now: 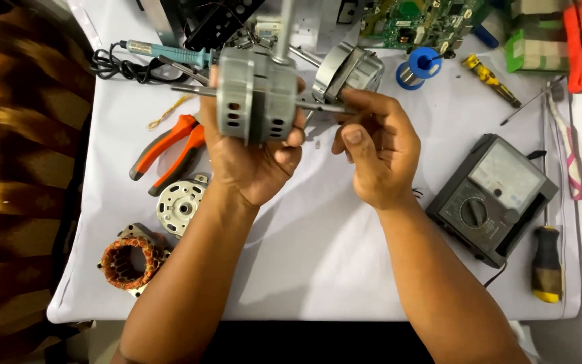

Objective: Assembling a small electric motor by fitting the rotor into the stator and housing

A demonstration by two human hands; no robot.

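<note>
1. Left hand (250, 158) wraps the grey motor housing (254, 94), holding it above the white table (318, 269) so its shaft (325, 106) lies sideways.
2. Right hand (378, 152) pinches the shaft's right end, fingers closed.
3. Orange pliers (170, 152) and a copper-wound stator (131, 261) lie left; a multimeter (492, 199) lies right.

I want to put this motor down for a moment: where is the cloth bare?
The widest bare white cloth lies between the forearms, bordered by the round end cover and copper stator on one side and the analog meter on the other. The far edge, around the circuit board and solder spool, is crowded.
</note>
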